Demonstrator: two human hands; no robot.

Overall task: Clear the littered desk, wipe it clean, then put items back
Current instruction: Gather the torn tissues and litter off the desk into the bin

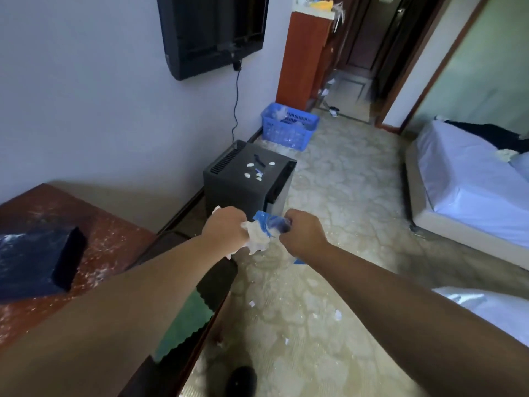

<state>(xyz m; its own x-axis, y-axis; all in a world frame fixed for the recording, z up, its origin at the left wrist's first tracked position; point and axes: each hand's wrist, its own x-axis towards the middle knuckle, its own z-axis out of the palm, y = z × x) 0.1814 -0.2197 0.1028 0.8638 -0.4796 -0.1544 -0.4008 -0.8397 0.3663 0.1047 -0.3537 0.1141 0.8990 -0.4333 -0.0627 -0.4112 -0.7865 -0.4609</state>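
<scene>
I have the left hand (pixel 226 229) curled tight round a wad of crumpled white paper (pixel 257 239). The right hand (pixel 303 233) is just beside it, fingers closed on a blue plastic wrapper (pixel 270 223). Paper and wrapper touch between the two hands. Both hands hang just in front of the black cabinet (pixel 246 179), whose top carries a few white scraps (pixel 254 174). Behind the cabinet, along the wall, stands a blue basket (pixel 289 127). Left of the cabinet and nearer me lies the crumb-speckled tabletop (pixel 100 239), bearing a dark box (pixel 37 259).
</scene>
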